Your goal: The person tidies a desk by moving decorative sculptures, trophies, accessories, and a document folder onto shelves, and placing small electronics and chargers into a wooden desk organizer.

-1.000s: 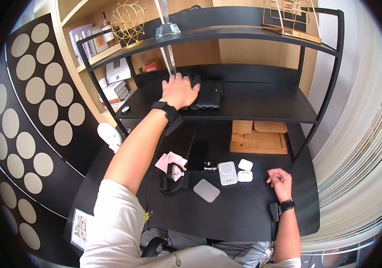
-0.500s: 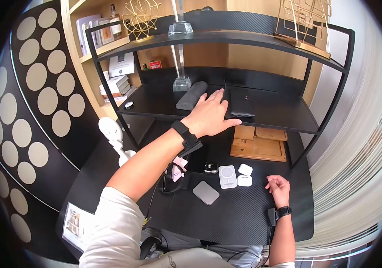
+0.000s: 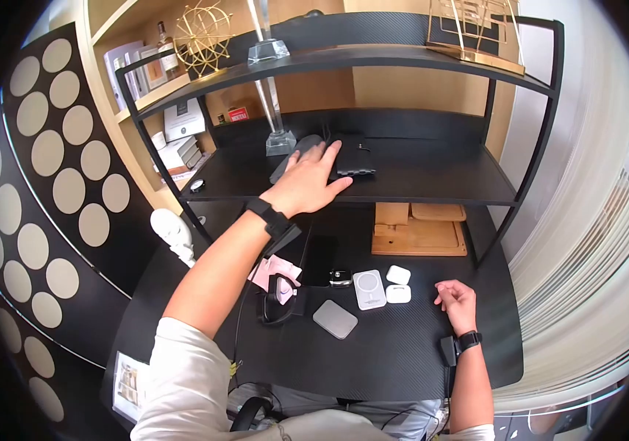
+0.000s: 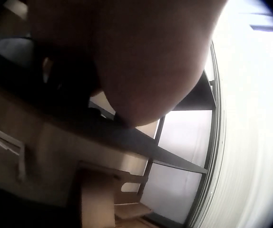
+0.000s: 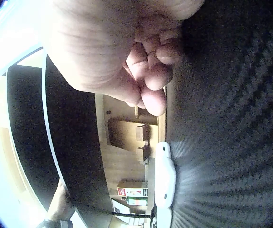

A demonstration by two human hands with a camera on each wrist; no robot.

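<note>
Black wallet [image 3: 353, 156] sits on the middle shelf [image 3: 432, 180], my left hand [image 3: 307, 184] flat with its fingers straight, touching its edge, not gripping yet. Right hand [image 3: 458, 300] rests loosely curled on the desk [image 3: 388, 360], holding nothing.

head: bright daylight from curtain [image 3: 586, 242] side, fisheye bend, black vignette | left wrist: blurred palm, curtain-side glare blown out | right wrist: close fingers [image 5: 151, 71] soft, rim overexposed
</note>
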